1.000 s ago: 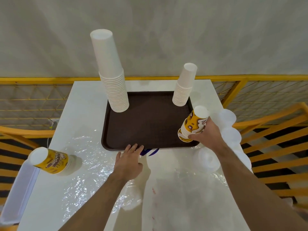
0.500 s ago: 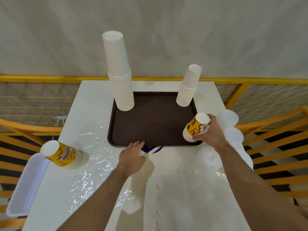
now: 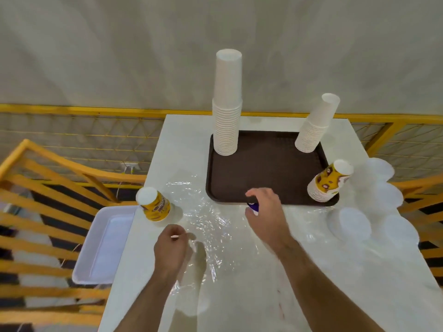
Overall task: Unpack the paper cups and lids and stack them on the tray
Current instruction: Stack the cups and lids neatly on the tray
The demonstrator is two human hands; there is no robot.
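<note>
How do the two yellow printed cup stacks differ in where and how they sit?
The right yellow stack stands on the tray at its near right corner, leaning right; the left yellow stack stands off the tray on the table, beside the plastic wrap. Both are upside down, untouched.

Brown tray (image 3: 263,168) mid-frame carries three upturned cup stacks — tall white (image 3: 227,104), shorter leaning white (image 3: 315,125), printed yellow (image 3: 329,182) at its lower-right corner — clear lids (image 3: 352,224) lie right.
</note>
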